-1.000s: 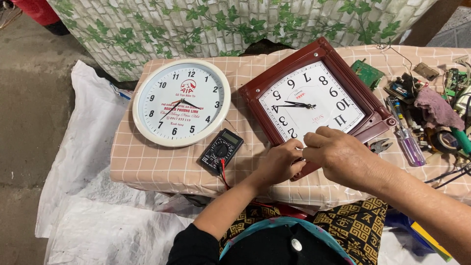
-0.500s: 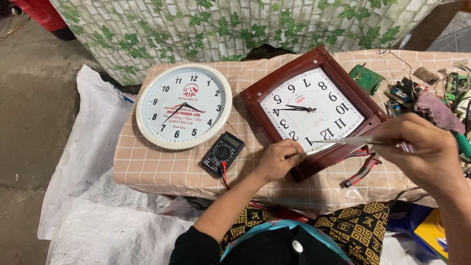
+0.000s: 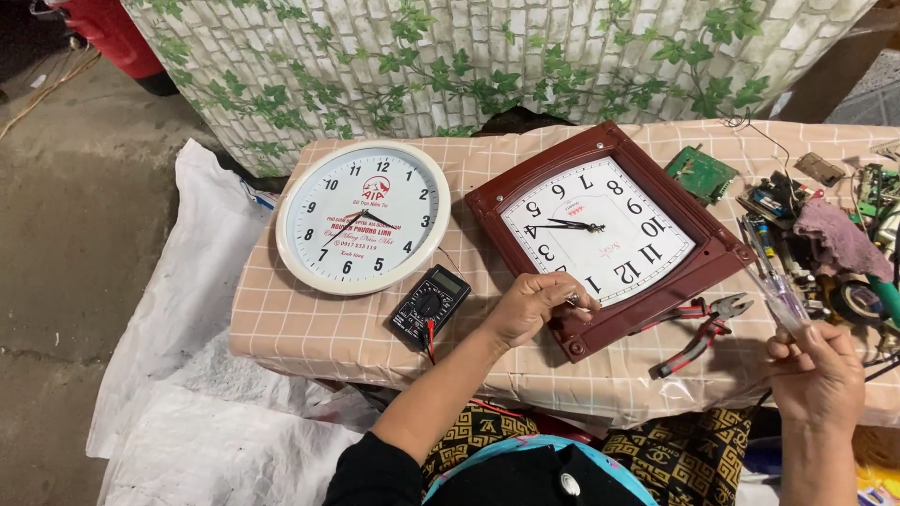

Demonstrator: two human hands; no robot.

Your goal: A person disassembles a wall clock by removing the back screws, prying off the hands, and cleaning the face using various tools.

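- My left hand (image 3: 536, 305) is resting on the near edge of the square clock (image 3: 605, 234), fingers curled in and pinching something small against the dark red frame; I cannot make out what it is.
- The square clock is lying face up on the checked cloth (image 3: 309, 328), turned so its numbers are facing away from me.
- My right hand (image 3: 817, 370) is hovering off to the right, clear of the clock, its fingers pressed together around a clear-handled screwdriver (image 3: 778, 295) that is pointing up and away from me.
- Red-handled pliers (image 3: 698, 328) are lying on the cloth just beside the clock's right corner, between my two hands.
- A black multimeter (image 3: 429, 305) is sitting just left of my left hand, its leads trailing toward me.
- A round white clock (image 3: 364, 217) is lying face up farther left, apart from the square one.
- Circuit boards and loose parts (image 3: 806, 206) are piling up at the far right.
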